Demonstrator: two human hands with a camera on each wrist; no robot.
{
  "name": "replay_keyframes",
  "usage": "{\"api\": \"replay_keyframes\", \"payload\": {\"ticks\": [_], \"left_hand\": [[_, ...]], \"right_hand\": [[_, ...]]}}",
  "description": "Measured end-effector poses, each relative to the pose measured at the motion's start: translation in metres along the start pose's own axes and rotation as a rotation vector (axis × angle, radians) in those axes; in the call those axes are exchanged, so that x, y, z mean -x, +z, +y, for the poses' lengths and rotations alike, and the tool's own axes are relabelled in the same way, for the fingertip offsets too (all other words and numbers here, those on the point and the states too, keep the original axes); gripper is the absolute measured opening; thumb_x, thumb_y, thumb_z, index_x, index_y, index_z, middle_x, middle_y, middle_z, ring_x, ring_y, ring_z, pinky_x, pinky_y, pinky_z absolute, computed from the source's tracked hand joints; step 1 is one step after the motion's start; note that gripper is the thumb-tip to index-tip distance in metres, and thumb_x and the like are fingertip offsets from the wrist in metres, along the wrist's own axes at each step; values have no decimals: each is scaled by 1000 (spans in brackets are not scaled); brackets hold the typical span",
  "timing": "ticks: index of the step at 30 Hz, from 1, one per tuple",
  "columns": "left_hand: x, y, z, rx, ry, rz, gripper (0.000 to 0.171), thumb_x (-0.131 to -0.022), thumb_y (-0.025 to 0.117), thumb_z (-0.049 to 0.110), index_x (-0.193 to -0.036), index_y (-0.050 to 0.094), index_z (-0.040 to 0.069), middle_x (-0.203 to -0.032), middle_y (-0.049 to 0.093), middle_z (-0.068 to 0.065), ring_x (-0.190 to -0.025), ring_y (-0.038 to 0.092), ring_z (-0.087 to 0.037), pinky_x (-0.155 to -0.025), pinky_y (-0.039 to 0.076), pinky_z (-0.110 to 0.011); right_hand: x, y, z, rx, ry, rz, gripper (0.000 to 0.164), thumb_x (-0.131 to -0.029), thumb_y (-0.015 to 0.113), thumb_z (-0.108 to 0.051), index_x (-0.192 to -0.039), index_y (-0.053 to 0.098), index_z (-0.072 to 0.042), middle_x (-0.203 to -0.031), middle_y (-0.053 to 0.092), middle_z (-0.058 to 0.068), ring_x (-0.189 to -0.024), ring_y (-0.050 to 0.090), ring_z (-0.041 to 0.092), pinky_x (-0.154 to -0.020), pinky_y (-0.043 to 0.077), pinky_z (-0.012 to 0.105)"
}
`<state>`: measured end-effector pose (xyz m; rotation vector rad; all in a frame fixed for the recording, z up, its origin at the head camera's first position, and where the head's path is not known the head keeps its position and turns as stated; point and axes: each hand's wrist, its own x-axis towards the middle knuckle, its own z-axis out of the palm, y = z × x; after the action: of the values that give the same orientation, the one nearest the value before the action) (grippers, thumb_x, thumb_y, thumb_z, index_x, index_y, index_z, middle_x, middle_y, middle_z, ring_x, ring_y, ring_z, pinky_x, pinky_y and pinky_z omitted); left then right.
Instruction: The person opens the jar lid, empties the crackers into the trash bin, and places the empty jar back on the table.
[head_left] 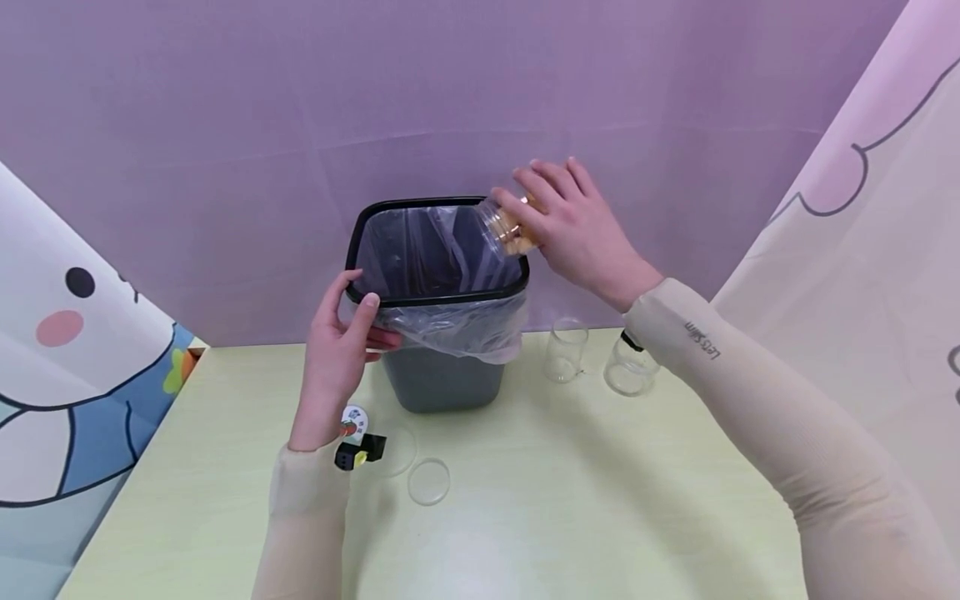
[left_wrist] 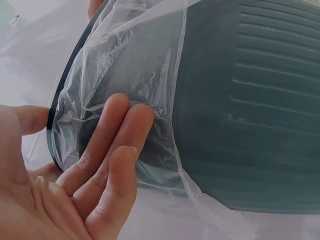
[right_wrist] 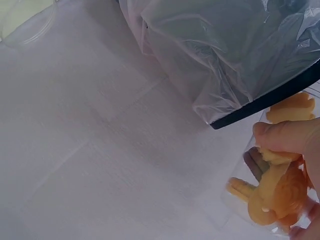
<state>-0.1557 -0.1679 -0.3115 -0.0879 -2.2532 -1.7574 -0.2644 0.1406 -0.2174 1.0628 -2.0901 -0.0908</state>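
A grey trash bin [head_left: 442, 383] with a black rim stands at the back of the table, lined with a clear plastic bag [head_left: 468, 325] folded over its rim. My left hand [head_left: 333, 354] holds the bin's left front rim. In the left wrist view, the thumb is at the rim [left_wrist: 51, 120] and several fingers lie along the bag outside. My right hand [head_left: 581, 233] grips a clear jar [head_left: 495, 225], tipped sideways over the right side of the rim, its mouth toward the bin. Orange and yellow pieces [right_wrist: 275, 195] show inside the jar.
Two clear jars [head_left: 565, 357] stand on the table right of the bin, the farther-right one partly behind the right sleeve [head_left: 712, 367]. Two clear round lids [head_left: 429, 482] lie in front of the bin, near the left wrist. A purple curtain [head_left: 225, 167] hangs close behind.
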Motion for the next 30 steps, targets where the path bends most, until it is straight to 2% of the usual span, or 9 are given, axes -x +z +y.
{"api": "replay_keyframes", "payload": {"ticks": [8, 14, 17, 23, 30], "left_hand": [[0, 1, -1, -12, 12, 4, 56, -101, 52, 48, -152, 36, 27, -84, 73, -20, -71, 73, -21, -62, 57, -36], [0, 1, 0, -12, 17, 4, 56, -101, 52, 48, -151, 36, 28, -84, 74, -19, -71, 73, -21, -62, 57, -36], [1, 1, -1, -15, 9, -3, 56, -102, 52, 47, -152, 36, 29, -85, 74, -19, -72, 73, -22, -63, 57, -36], [2, 0, -1, -25, 2, -6, 56, -102, 52, 48, -152, 35, 29, -86, 74, -18, -73, 74, -22, -64, 57, -36], [1, 0, -2, -31, 11, -1, 56, -102, 52, 46, -152, 35, 28, -86, 74, -19, -72, 73, -20, -62, 57, -35]], "right_hand": [[1, 0, -1, 20, -44, 11, 58, -89, 58, 5, -143, 53, -17, -141, 51, 17, -134, 40, 38, -112, 26, 60], [-1, -1, -5, 11, -110, 2, 65, -88, 60, 11, -145, 52, -19, -144, 50, 16, -139, 37, 36, -116, 20, 57], [-2, -1, -11, 34, -164, -25, 67, -87, 62, 13, -146, 51, -19, -146, 50, 15, -140, 36, 35, -118, 17, 55], [-8, -4, -26, 171, -301, -131, 71, -87, 64, 15, -149, 47, -17, -150, 45, 13, -142, 33, 34, -120, 7, 51], [-9, -3, -28, 217, -319, -154, 72, -87, 65, 14, -149, 46, -17, -151, 44, 14, -142, 31, 35, -120, 6, 52]]}}
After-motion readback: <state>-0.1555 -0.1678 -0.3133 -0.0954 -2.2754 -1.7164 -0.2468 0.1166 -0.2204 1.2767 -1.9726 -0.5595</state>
